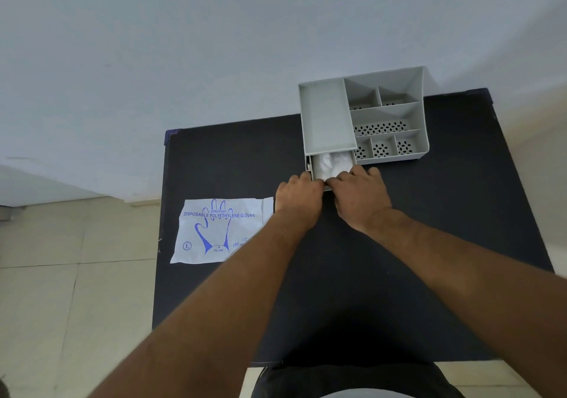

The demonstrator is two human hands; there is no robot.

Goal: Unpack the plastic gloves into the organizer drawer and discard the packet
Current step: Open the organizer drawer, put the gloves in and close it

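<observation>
A grey organizer (325,115) with several compartments stands at the far side of the black table (445,213). Its drawer (314,169) is pulled partly out at the front left and holds crumpled clear plastic gloves (333,163). My left hand (297,195) and my right hand (360,196) sit side by side on the drawer's front edge, fingers curled against it. The flat white packet (214,232), printed in blue with a glove outline, lies on the table's left part, partly under my left forearm.
The table stands against a pale wall. Beige floor tiles (61,290) show to the left of the table. The organizer's right-hand compartments (380,127) have perforated bottoms and hold nothing.
</observation>
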